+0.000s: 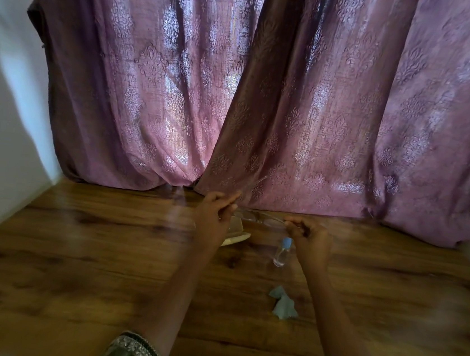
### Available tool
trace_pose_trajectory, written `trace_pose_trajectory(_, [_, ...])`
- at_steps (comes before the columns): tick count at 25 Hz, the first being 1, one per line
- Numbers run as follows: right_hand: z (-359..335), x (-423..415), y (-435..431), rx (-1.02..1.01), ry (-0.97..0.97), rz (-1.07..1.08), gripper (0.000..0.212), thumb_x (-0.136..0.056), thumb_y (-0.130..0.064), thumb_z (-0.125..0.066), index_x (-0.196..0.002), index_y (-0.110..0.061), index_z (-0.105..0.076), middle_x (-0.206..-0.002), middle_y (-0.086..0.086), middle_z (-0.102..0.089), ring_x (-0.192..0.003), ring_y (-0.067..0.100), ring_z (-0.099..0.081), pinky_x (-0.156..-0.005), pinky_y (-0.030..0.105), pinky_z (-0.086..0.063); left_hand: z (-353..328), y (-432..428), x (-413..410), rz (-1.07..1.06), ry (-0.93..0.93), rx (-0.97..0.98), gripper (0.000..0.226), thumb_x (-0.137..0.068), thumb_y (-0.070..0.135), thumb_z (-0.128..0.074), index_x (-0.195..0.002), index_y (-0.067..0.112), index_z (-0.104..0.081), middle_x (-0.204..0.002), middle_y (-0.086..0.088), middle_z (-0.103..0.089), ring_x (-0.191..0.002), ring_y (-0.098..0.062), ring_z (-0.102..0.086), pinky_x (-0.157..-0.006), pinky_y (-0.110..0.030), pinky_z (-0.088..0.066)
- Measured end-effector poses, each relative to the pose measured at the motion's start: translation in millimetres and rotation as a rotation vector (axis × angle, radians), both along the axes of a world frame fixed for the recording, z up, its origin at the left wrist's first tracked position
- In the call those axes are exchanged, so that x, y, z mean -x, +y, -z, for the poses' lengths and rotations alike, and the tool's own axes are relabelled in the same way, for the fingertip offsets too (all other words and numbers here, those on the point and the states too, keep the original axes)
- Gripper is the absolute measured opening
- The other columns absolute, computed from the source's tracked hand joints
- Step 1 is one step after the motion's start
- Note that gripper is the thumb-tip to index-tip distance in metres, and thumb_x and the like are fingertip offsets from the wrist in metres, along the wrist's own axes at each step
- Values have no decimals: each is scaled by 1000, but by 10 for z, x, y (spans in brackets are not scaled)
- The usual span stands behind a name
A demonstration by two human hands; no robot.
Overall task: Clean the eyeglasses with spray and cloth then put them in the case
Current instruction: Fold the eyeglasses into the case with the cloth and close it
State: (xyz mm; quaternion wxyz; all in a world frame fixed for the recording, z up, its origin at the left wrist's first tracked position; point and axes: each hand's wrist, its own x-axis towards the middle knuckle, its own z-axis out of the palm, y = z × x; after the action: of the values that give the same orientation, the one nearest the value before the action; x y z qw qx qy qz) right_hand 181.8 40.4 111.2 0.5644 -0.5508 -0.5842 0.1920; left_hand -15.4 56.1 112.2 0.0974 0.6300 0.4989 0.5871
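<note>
Both hands are up over the wooden surface with the eyeglasses stretched between them: the left hand has its fingers pinched shut on one temple arm, which sticks up and away past the fingertips toward the curtain, and the right hand is curled closed on the other end of the frame. The frame is thin and a bit motion-blurred, so I can't tell exactly which part the right fingers have. My read is they're either unfolding or folding the arms, and honestly the way to do that well is to hold right at the hinges, not the lenses, and keep pads off the glass so nothing gets smudged. The spray bottle with the blue cap stands just below the right fingers, close enough to bump, so I'd watch the wrist there. The cloth, light blue and crumpled, lies further back toward the person, well apart from both hands. The case looks to be the pale thing just under the left fingers, partly hidden. No readable label or brand on the bottle or anything else, too small and blurry.
</note>
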Motion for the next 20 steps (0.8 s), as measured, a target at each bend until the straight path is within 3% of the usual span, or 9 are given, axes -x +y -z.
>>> trace_pose_trajectory(5, [-7, -24, 22, 44, 18, 13, 10, -79, -9, -69, -81, -19, -71, -65, -7, -66, -57, -4, -60, -56, 6, -45, 12, 9, 29, 55, 70, 2, 25, -81, -2, -62, -101, 11, -71, -87, -1, -54, -76, -11, -54, -66, 0, -37])
trace_pose_trajectory(7, [-1, -52, 42, 67, 50, -3, 16, -79, -8, -69, -76, -23, -70, -65, -6, -67, -58, 3, -61, -60, 14, -48, 20, 1, 40, 96, 29, 42, 23, -82, 2, -62, -99, 15, -72, -87, -2, -58, -76, -14, -58, -67, -3, -40])
trace_pose_trajectory(9, [1, -77, 55, 87, 125, -49, 22, -79, -3, -67, -74, -25, -69, -68, -2, -69, -63, 9, -64, -64, 22, -52, 2, -28, 59, 170, -63, 97, 20, -83, 7, -63, -98, 17, -72, -87, 0, -61, -79, -19, -62, -73, -12, -46])
trace_pose_trajectory(11, [-40, -90, 44, 116, 190, -74, 15, -79, -1, -66, -79, -16, -71, -71, -2, -69, -60, 2, -64, -63, 18, -52, -21, -43, 94, 254, -161, 157, 20, -82, 9, -65, -99, 19, -71, -87, 2, -65, -82, -20, -64, -75, -23, -49])
trace_pose_trajectory(13, [-117, -96, 36, 174, 314, -106, 9, -80, 1, -64, -86, -4, -70, -73, -1, -68, -58, -2, -63, -61, 11, -52, -50, -41, 126, 342, -264, 246, 25, -80, 7, -67, -101, 22, -68, -90, -5, -68, -83, -16, -63, -75, -21, -48])
trace_pose_trajectory(16, [-211, -140, 78, 274, 529, -178, 10, -82, 2, -62, -83, -6, -67, -66, -4, -71, -62, 3, -65, -64, 12, -54, -98, -15, 141, 384, -318, 323, 29, -79, 4, -67, -106, 14, -67, -97, -10, -69, -79, -2, -62, -70, -11, -47])
trace_pose_trajectory(18, [-282, -176, 112, 318, 622, -247, 16, -84, 5, -57, -83, -8, -66, -64, -5, -72, -65, 5, -67, -71, 15, -54, -157, -3, 122, 378, -367, 327, 26, -80, 3, -66, -106, 5, -67, -90, -5, -71, -72, 4, -62, -66, -8, -48])
trace_pose_trajectory(20, [-346, -208, 139, 314, 640, -274, 20, -84, 8, -53, -84, -8, -65, -64, -5, -73, -66, 5, -67, -73, 16, -53, -218, 19, 97, 372, -417, 324, 23, -81, 6, -66, -104, 8, -68, -81, 6, -71, -71, 3, -63, -65, -8, -48])
